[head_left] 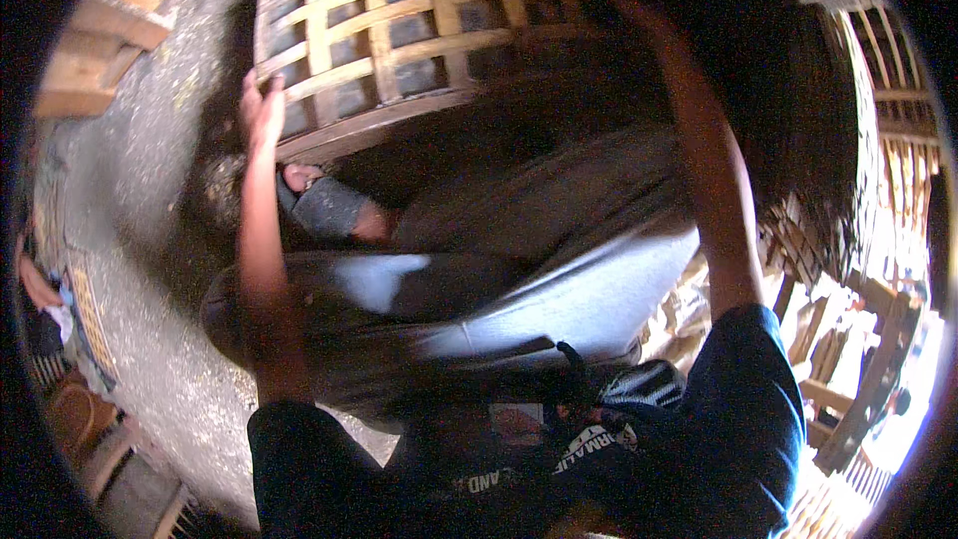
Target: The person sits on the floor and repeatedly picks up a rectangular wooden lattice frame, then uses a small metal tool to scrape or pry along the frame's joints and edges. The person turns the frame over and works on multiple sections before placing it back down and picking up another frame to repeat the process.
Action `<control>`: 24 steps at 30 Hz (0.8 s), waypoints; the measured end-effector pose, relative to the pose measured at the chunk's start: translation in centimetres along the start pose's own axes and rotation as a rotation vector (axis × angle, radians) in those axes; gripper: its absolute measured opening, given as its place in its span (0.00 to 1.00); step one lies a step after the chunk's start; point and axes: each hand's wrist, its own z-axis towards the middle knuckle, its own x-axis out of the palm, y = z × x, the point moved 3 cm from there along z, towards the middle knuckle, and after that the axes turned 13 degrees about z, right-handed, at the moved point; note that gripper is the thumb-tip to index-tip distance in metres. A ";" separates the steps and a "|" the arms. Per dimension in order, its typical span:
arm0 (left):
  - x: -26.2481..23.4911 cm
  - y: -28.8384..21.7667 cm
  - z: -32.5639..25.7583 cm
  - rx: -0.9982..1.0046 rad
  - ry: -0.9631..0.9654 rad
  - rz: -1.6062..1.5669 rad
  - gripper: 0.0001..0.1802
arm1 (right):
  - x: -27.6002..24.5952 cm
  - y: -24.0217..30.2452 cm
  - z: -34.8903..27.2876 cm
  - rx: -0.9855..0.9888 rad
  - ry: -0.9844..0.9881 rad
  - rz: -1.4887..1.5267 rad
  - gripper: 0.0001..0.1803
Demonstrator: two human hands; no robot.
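Note:
A large woven basket (399, 30) of flat bamboo strips lies tilted in front of me, its open lattice facing up. My left hand (261, 110) presses flat against the basket's lower left rim. My right arm reaches up along the basket's right side; my right hand (624, 5) is in shadow at the top, against the far rim, and its grip is hard to make out. My legs in grey trousers and one foot in a sandal (324, 202) sit below the basket.
A second woven basket (878, 110) stands at the right. Split bamboo pieces (828, 379) are piled at the lower right. Wooden blocks (110, 30) lie at the upper left on the grey concrete floor (150, 190). Cloth and clutter sit at the left edge.

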 end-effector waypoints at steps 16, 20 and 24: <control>-1.9 -2.4 -1.8 -0.238 0.503 -0.438 0.46 | 0.5 1.3 -3.8 0.035 -0.050 0.034 0.37; -1.8 -2.4 -1.6 -0.340 0.623 -0.674 0.46 | 0.6 1.6 -3.7 0.040 -0.048 0.044 0.38; -2.5 -5.4 -2.8 -0.352 0.613 -0.639 0.45 | 0.5 1.4 -3.7 0.039 -0.047 0.046 0.38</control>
